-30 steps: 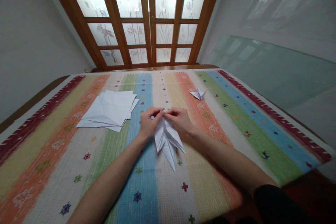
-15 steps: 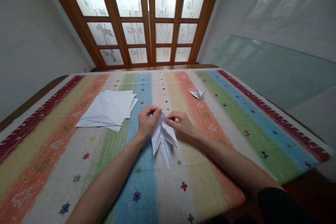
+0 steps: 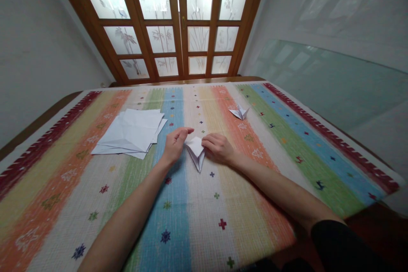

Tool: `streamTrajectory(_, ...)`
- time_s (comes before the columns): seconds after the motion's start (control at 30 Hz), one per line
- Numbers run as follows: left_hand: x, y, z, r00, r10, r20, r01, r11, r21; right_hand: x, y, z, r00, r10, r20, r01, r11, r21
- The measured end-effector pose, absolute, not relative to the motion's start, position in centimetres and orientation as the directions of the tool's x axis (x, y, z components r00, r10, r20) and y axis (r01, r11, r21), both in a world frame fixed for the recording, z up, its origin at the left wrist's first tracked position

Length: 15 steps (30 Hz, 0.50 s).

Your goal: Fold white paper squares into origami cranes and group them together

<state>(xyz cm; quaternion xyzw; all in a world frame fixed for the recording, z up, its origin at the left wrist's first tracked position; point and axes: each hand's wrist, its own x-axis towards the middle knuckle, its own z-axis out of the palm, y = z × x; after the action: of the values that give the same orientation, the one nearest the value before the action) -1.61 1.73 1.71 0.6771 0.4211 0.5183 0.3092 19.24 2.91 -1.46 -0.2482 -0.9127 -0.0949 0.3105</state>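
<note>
A folded white paper piece [image 3: 196, 151] with a downward point lies on the striped tablecloth [image 3: 274, 144] between my two hands. My left hand [image 3: 175, 143] pinches its left edge with curled fingers. My right hand [image 3: 218, 147] holds its right edge, fingers bent over the paper. Both forearms reach in from the near edge of the table.
A loose stack of white paper sheets [image 3: 132, 131] lies to the left of my hands. A small finished folded paper figure [image 3: 239, 112] sits farther back on the right. Wooden doors with frosted glass [image 3: 172, 21] stand behind the table. A glass pane leans at the right.
The paper piece was held up, showing long pointed flaps; it has come down toward the cloth and looks shorter and more compact. Both hands dropped with it.
</note>
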Motion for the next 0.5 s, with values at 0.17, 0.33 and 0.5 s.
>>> streamTrajectory(0.17, -2.8, 1.8, -0.4, 0.588, 0.783, 0.202, 0.592, -0.587, 0.552, 19.1, 2.9, -2.3, -0.801, 0.356, 0.482, 0.442, 0.894, 0.073)
streamTrajectory(0.33, -3.0, 1.1, -1.0, 0.68, 0.733, 0.015, 0.708, -0.661, 0.246, 19.4, 2.7, -2.3, -0.853, 0.329, 0.404, 0.403, 0.908, 0.111)
streamTrajectory(0.5, -3.1, 1.1, -1.0, 0.705, 0.708, -0.046, 0.704, -0.69, 0.166, 19.5, 1.2, -1.7, -0.877, 0.263, 0.402, 0.328, 0.94, 0.099)
